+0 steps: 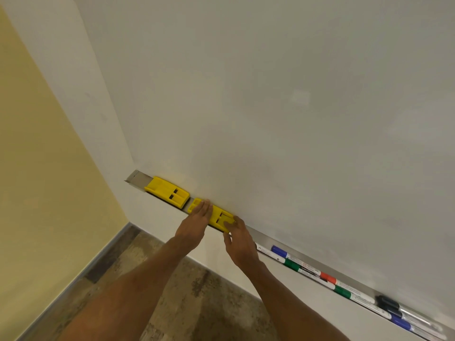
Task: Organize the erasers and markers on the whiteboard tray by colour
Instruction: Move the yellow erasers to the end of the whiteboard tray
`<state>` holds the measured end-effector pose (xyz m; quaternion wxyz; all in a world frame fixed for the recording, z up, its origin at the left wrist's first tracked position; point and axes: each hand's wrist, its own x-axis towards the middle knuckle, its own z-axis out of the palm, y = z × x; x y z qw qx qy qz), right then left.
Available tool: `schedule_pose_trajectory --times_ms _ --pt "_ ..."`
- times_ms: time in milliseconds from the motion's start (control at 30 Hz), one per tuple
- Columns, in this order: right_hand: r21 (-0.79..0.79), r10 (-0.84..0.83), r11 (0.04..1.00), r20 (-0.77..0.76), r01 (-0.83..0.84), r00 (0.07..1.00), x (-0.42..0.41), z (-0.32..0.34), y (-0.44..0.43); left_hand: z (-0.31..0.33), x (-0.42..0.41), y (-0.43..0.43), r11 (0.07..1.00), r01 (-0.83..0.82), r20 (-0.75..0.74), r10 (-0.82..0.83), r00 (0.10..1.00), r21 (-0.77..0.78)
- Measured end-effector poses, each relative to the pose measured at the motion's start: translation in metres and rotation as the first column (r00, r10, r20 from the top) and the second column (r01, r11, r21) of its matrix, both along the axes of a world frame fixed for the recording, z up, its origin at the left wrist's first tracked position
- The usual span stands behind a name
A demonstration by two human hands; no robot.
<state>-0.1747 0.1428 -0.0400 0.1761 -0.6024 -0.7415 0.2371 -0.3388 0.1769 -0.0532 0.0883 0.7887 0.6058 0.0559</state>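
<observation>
Blank whiteboard (270,94) above a long metal tray (135,177): left hand (194,225) lays straight, pressed-together fingers (204,209) on a yellow plastic eraser (219,215); right hand (240,244) grips its end. Twin yellow eraser (167,191) lies left, coloured-cap markers (320,275) right.

— How do the arms lie?
— Both are bare. The left forearm (138,279) and the right forearm (283,291) reach from the near edge away and inward, converging.
— And the left hand (194,223)?
— Palm down, fingers straight and together, laid flat on the yellow eraser (219,216).
— The right hand (240,241)?
— Just right of the left one, back facing up. Its fingertips meet the eraser's right end, and the thumb is held apart on the near side. Whether it grips or only touches cannot be told.
— Do the hands touch?
— No, they are close but apart.
</observation>
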Motion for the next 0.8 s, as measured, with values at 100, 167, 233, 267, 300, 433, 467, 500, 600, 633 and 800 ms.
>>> schedule_pose_trajectory --times_ms 100,167,233,267,300,433,467,500,600,633,800 --pt "-0.027 0.005 1.0 -0.01 -0.005 1.0 -0.006 -0.002 0.002 -0.003 -0.001 -0.002 1.0 -0.008 0.017 0.008 1.0 -0.01" --pt "-0.047 0.014 0.999 -0.006 -0.014 1.0 -0.008 -0.003 0.003 -0.004 -0.002 -0.002 1.0 -0.018 0.028 0.019 0.999 -0.007" --pt "-0.049 0.024 0.999 0.013 -0.023 1.0 -0.009 -0.005 0.005 -0.004 -0.004 -0.002 0.999 -0.031 0.03 0.031 0.999 -0.007" --pt "-0.051 0.027 0.998 0.019 -0.026 0.999 -0.01 -0.006 0.005 -0.004 -0.005 -0.001 0.999 -0.037 0.028 0.037 0.999 -0.009" --pt "-0.055 0.029 0.998 0.022 -0.028 0.999 -0.011 -0.007 0.005 -0.004 -0.005 -0.001 0.999 -0.041 0.026 0.041 0.999 -0.013" --pt "-0.065 0.038 0.997 0.029 -0.037 0.999 -0.014 -0.008 0.008 -0.005 -0.006 0.0 0.998 -0.056 0.026 0.057 0.998 -0.025" --pt "-0.064 0.04 0.997 0.028 -0.038 0.999 -0.014 -0.009 0.008 -0.005 -0.007 0.0 0.998 -0.059 0.025 0.06 0.998 -0.026" --pt "-0.064 0.041 0.997 0.031 -0.039 0.999 -0.015 -0.009 0.009 -0.005 -0.007 0.001 0.998 -0.06 0.025 0.06 0.998 -0.024" --pt "-0.067 0.037 0.997 0.033 -0.035 0.999 -0.016 -0.01 0.009 -0.005 -0.007 0.001 0.997 -0.069 0.023 0.069 0.997 -0.019" --pt "-0.066 0.037 0.997 0.032 -0.035 0.999 -0.016 -0.01 0.009 -0.005 -0.007 0.001 0.997 -0.072 0.022 0.072 0.997 -0.019" --pt "-0.053 0.046 0.998 0.032 -0.044 0.998 -0.015 -0.01 0.008 -0.004 -0.006 0.0 0.997 -0.083 0.027 0.083 0.996 -0.011"
